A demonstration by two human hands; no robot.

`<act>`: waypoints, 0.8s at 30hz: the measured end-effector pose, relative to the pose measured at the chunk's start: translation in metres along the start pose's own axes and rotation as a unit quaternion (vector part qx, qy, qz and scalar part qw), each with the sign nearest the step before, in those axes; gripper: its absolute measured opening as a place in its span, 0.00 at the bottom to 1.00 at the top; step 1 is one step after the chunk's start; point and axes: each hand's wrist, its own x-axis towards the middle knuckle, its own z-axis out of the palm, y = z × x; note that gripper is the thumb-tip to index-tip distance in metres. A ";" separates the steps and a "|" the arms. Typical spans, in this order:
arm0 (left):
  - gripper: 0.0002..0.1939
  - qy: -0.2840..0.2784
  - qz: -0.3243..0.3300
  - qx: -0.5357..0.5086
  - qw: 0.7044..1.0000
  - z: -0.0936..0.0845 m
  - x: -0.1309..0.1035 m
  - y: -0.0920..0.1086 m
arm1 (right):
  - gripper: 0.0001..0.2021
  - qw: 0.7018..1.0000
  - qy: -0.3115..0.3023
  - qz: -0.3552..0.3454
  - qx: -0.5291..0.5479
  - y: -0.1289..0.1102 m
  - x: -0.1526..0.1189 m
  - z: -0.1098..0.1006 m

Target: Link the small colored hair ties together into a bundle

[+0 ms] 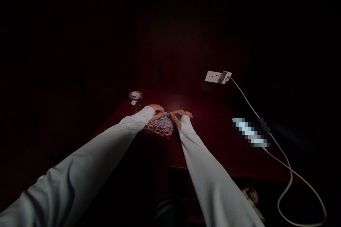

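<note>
A pile of small colourful hair ties [160,127], in yellow, pink, purple and blue, lies on the dark red table. Over its far edge, my left hand [157,110] and my right hand [179,114] meet almost fingertip to fingertip. Both hands are closed in a pinch. Something tiny and pale shows between the fingertips, too small to name. A bit of pink shows at the outer side of my right hand, and I cannot make out what it is. Long light grey sleeves cover both arms.
A clear round container [135,95] with pink pieces stands at the back left. On the wall, a white socket [213,77] holds a charger [225,76]. Its white cable [245,97] loops down the right side near a pixelated device [250,133]. The table's front edge [173,166] faces me.
</note>
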 end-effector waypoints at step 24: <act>0.18 0.017 0.012 -0.011 1.000 -0.002 0.000 0.007 | 0.18 0.998 -0.036 -0.046 -0.018 0.000 -0.006 -0.005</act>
